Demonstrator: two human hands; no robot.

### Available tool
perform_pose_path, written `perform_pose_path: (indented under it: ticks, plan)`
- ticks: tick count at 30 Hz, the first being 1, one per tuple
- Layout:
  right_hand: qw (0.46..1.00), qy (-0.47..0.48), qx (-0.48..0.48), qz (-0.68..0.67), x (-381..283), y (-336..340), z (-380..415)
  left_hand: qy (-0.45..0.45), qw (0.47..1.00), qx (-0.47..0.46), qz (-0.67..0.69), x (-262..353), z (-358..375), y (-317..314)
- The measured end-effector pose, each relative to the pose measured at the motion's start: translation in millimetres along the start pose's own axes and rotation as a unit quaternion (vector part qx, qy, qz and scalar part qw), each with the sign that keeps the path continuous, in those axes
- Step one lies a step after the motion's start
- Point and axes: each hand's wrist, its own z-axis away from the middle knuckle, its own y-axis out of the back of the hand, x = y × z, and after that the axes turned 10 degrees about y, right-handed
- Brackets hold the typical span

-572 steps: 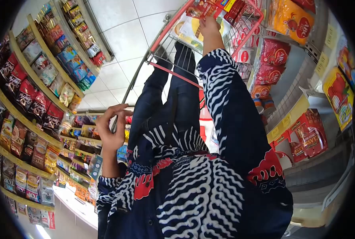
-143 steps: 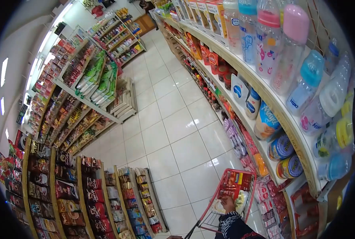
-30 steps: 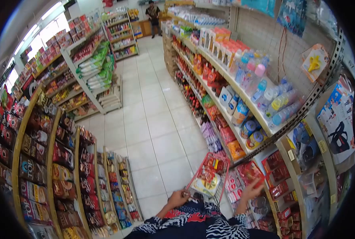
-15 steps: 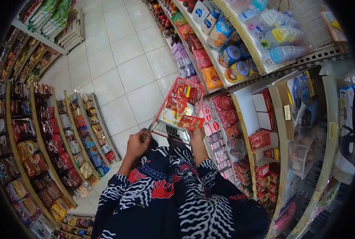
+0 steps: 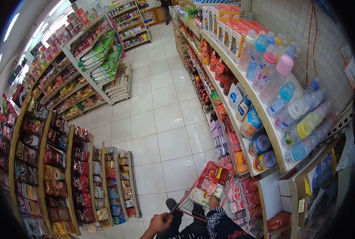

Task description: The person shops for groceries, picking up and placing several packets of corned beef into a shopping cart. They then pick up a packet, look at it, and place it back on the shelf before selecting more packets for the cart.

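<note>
At the bottom of the view, my left hand [image 5: 160, 223] is closed on the dark handle of a red wire shopping basket [image 5: 198, 179]. My right hand [image 5: 214, 202] reaches over the near right side of the basket, close to the packets inside; its fingertips are too small and partly hidden to show whether they hold anything. In the basket lie a red packet [image 5: 218, 173] at the far end, a red-and-white packet [image 5: 208, 186] in the middle and a white-and-yellow packet [image 5: 200, 196] near my right hand.
Close on the right, a shelf unit holds baby bottles [image 5: 286, 95], tins [image 5: 264, 160] and hanging packets. Shelves of coffee packs [image 5: 53, 157] stand on the left. Between them runs a tiled aisle [image 5: 155, 131]. My shoe [image 5: 171, 204] is beside the basket. A person [image 5: 166, 12] stands far off.
My view has tilted up, showing more of the aisle. My right hand, which held a red packet over the basket, is now lower among the packets. My left hand stays on the handle.
</note>
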Motion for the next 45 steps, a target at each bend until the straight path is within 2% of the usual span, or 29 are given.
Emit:
perform_pose_path:
  ticks: [1,3,4,5,9,11,12,14,15,18,20,21,23,25,27,28,29,30,31,32,33,34,37,39,41,43,45]
  plan:
    - [0.965,-0.228,0.086,-0.094,-31,-6,-4,0.003,1.0,-0.004,0.002,-1,1,-1]
    - [0.975,-0.218,0.032,-0.029,-33,-21,-29,-0.006,1.0,-0.001,0.016,-7,-1,-7]
    - [0.992,-0.112,-0.006,0.063,-19,-32,-42,-0.016,1.0,0.009,0.017,-8,-2,-8]
    - [0.994,-0.035,-0.031,0.101,-33,-28,-31,-0.026,0.999,0.02,0.017,-8,-3,-9]
    - [0.942,0.106,-0.207,0.243,-30,-1,-26,-0.096,0.994,0.046,0.028,-16,-6,-14]
    - [0.946,0.046,-0.203,0.247,-67,33,9,-0.1,0.993,0.059,0.019,-4,3,-9]
    - [0.928,0.07,-0.227,0.286,-65,44,7,-0.117,0.99,0.059,0.054,0,6,-7]
    - [0.918,-0.076,-0.252,0.298,-47,60,-1,-0.144,0.984,0.057,0.083,-7,-1,-11]
    - [0.947,0.01,-0.18,0.264,-10,68,-5,-0.151,0.983,0.058,0.082,-7,-2,-8]
    - [0.95,-0.025,-0.167,0.263,22,87,-9,-0.133,0.986,0.002,0.095,0,4,-1]
    - [0.975,0.008,-0.001,0.222,24,102,16,-0.139,0.985,-0.017,0.104,10,9,7]
    - [0.977,0.078,0.071,0.185,22,108,32,-0.141,0.983,-0.034,0.112,9,11,10]
    - [0.94,0.204,0.206,0.178,-2,121,57,-0.14,0.985,-0.076,0.068,-19,-19,-2]
    - [0.942,0.238,0.21,0.109,-37,147,78,-0.155,0.975,-0.121,0.102,-27,-27,-12]
    - [0.886,0.34,0.311,0.052,-104,175,123,-0.143,0.973,-0.15,0.103,-16,-16,0]
    - [0.859,0.351,0.344,0.145,-155,196,160,-0.161,0.974,-0.131,0.086,-15,-16,2]
    - [0.864,0.336,0.368,0.076,-171,210,167,-0.164,0.974,-0.139,0.072,-20,-20,-1]
    - [0.815,0.397,0.413,0.085,-205,225,189,-0.178,0.971,-0.14,0.071,-27,-27,-7]
    - [0.842,0.322,0.425,0.081,-205,244,190,-0.194,0.969,-0.137,0.073,-30,-34,-10]
    - [0.786,0.374,0.484,0.082,-234,255,207,-0.191,0.969,-0.136,0.082,-32,-35,-11]
    - [0.783,0.359,0.496,0.108,-249,271,219,-0.193,0.969,-0.134,0.077,-31,-33,-9]
    - [0.754,0.364,0.53,0.137,-256,287,219,-0.191,0.968,-0.14,0.079,-27,-30,-4]
    - [0.756,0.352,0.54,0.116,-279,315,229,-0.194,0.967,-0.146,0.081,-29,-34,-6]
    - [0.753,0.376,0.516,0.158,-271,330,227,-0.214,0.966,-0.126,0.071,-29,-33,-5]
    - [0.725,0.374,0.525,0.243,-276,328,235,-0.211,0.962,-0.153,0.077,-33,-38,-7]
    - [0.7,0.406,0.535,0.243,-257,327,220,-0.219,0.952,-0.145,0.155,-35,-39,-10]
    - [0.691,0.405,0.535,0.27,-248,325,223,-0.232,0.963,-0.099,0.098,-40,-48,-17]
